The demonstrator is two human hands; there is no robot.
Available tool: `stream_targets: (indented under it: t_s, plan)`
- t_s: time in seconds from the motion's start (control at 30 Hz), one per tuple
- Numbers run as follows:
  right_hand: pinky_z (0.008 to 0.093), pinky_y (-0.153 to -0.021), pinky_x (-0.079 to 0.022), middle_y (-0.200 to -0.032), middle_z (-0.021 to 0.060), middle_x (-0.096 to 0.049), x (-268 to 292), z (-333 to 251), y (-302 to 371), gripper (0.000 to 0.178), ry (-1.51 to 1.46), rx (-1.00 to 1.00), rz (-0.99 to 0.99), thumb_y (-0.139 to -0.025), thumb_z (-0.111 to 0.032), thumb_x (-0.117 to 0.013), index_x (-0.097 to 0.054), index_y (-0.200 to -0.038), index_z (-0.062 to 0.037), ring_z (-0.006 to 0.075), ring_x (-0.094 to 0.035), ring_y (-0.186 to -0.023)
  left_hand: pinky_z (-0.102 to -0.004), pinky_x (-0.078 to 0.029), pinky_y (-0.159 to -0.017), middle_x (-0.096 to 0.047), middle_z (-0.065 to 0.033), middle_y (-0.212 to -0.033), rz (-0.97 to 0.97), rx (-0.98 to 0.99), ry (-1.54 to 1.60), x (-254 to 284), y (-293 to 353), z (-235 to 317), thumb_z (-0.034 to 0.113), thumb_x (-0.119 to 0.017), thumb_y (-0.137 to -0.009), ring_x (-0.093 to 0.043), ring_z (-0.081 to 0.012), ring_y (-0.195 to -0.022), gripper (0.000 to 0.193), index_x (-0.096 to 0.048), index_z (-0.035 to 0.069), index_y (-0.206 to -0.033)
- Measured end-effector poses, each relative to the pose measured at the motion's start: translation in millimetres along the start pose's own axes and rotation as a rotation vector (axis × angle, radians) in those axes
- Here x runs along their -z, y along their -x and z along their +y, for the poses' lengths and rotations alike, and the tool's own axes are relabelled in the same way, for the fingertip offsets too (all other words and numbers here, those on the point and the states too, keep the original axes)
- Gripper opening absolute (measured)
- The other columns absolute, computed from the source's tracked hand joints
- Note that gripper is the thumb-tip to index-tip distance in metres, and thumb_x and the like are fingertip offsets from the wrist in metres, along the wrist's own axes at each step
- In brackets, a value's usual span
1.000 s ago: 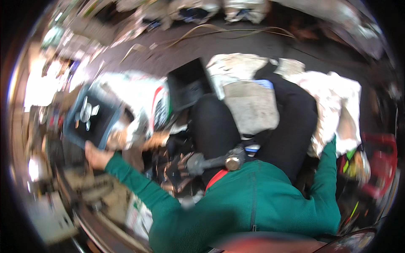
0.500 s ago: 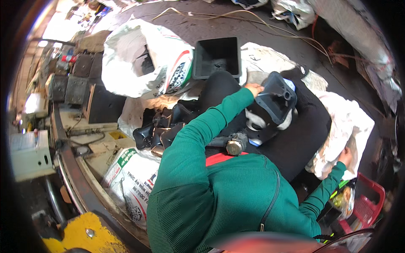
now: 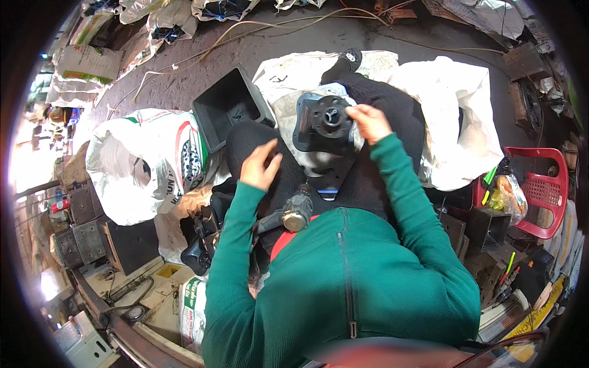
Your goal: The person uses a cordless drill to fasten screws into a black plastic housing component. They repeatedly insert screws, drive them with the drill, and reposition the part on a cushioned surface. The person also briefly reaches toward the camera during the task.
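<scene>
My right hand (image 3: 370, 122) pinches the edge of a black plastic part with a round hollow hub (image 3: 333, 116), held above my lap. Directly under it, between my legs, is a dark blue-grey plastic housing with a broad flared rim (image 3: 300, 127); whether the two touch I cannot tell. Over my left knee, my left hand (image 3: 261, 165) is empty, its fingers loosely apart. Close to that hand, a dark tool with a round metallic end (image 3: 297, 216) rests in my lap. Several black plastic parts (image 3: 196, 253) lie beside my left thigh, partly hidden by my arm.
A deep black bin (image 3: 202, 116) stands beyond my left knee, next to an open white sack (image 3: 116, 178). Another white sack (image 3: 454, 153) lies against my right leg. A red plastic chair (image 3: 549, 190) is at the right. Hoses and cables (image 3: 276, 26) cross the floor ahead.
My left hand has let go of the flared housing and moved left over my knee. My right hand has come from the right-hand sack to the middle with the hubbed part. The view has turned right.
</scene>
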State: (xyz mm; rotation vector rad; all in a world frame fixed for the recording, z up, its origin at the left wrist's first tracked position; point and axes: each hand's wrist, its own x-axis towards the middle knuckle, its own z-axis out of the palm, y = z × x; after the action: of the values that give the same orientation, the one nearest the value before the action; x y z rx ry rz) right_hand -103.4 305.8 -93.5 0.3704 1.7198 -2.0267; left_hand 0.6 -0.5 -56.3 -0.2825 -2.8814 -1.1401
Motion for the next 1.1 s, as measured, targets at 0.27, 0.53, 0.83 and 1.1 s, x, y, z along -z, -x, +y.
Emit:
stream_targets:
  t_s: [0.27,0.53,0.83,1.1]
  plan:
    - [0.0324,-0.084,-0.047,-0.099,0.0179,-0.069,-3.3,72.0,-66.9,0.051,0.409,-0.02,0.139,-0.08,-0.043,-0.068,-0.067,-0.107,-0.0001,0.0251,-0.066,-0.091,-0.035,-0.049,-0.087,-0.064,-0.0151,-0.104,-0.481,0.334,0.233,45.7,86.1,46.6,0.003,-0.056,-0.083,-0.063,-0.0287,-0.099,0.036,-0.058,0.003,-0.119]
    - [0.0265,-0.069,-0.046,-0.089,0.0073,-0.065,7.3,62.7,-37.1,0.044,-0.098,-0.042,0.131,-0.086,-0.037,-0.064,-0.063,-0.114,-0.0037,0.0157,-0.062,-0.084,-0.041,-0.05,-0.084,-0.06,-0.0137,-0.112,-0.631,0.259,-0.394,14.5,72.3,77.7,0.016,-0.071,-0.066,-0.06,-0.0327,-0.098,0.078,-0.043,0.016,-0.139]
    - [0.048,-0.097,-0.047,-0.135,0.0204,-0.049,-13.2,17.4,47.0,0.062,-1.131,-0.276,-0.525,-0.1,-0.046,-0.031,-0.039,-0.138,0.0023,0.033,-0.049,-0.125,-0.0333,-0.047,-0.095,-0.056,-0.0144,-0.126,-0.222,-0.006,0.024,79.9,35.0,90.5,0.01,-0.079,-0.068,-0.057,-0.0241,-0.113,0.069,-0.049,0.002,-0.129]
    - [0.0465,-0.086,-0.055,-0.13,0.0238,-0.051,-33.9,7.1,52.6,0.073,-1.009,-0.31,-0.719,-0.096,-0.06,-0.027,-0.04,-0.138,-0.0004,0.0347,-0.053,-0.12,-0.0354,-0.048,-0.095,-0.055,-0.014,-0.129,-0.309,-0.208,-0.107,71.8,-0.5,120.8,0.025,-0.08,-0.07,-0.057,-0.027,-0.114,0.055,-0.06,0.008,-0.117]
